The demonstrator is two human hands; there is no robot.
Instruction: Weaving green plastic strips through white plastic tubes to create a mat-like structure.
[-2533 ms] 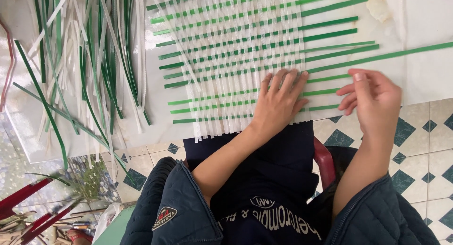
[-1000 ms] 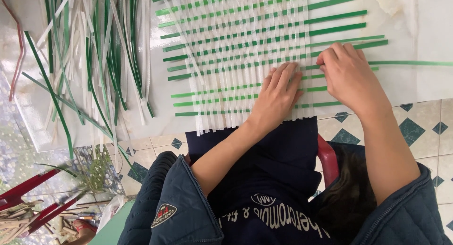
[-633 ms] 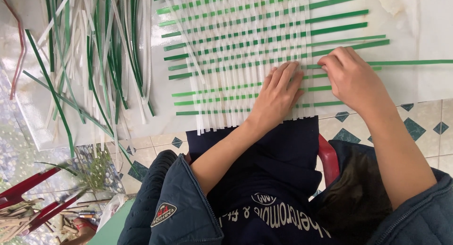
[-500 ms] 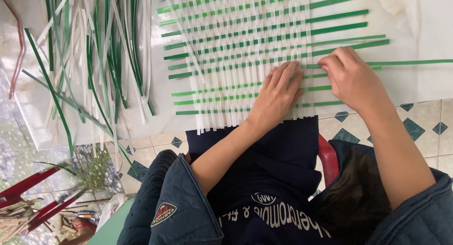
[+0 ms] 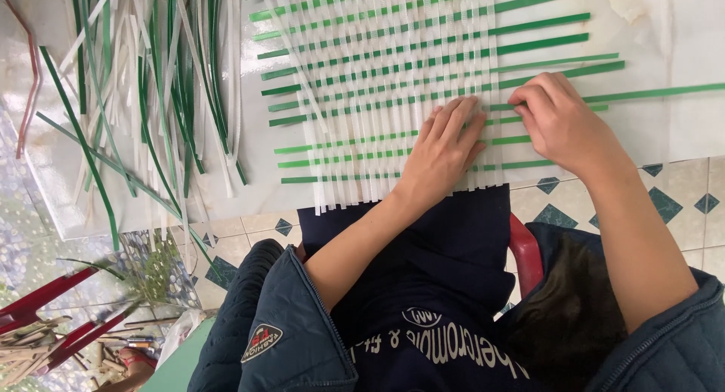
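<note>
A woven mat (image 5: 377, 75) of white vertical strips crossed by green horizontal strips lies on a white sheet (image 5: 680, 131) in front of me. My left hand (image 5: 442, 146) rests flat on the mat's lower right part, fingers spread, pressing the strips down. At the mat's right edge my right hand (image 5: 559, 124) pinches a long green strip (image 5: 664, 92). This strip runs out to the right across the sheet. Its left end reaches in among the white strips beside my left fingertips.
A loose pile of green and white strips (image 5: 166, 82) lies left of the mat. Tiled floor (image 5: 680, 203) with dark diamonds shows below the sheet. A red stool edge (image 5: 526, 248) is under me, and red sticks (image 5: 45, 309) lie at the bottom left.
My right hand has come in from the right to the mat's edge, and the long green strip has swung from slanted to level. My left hand has stayed flat on the mat.
</note>
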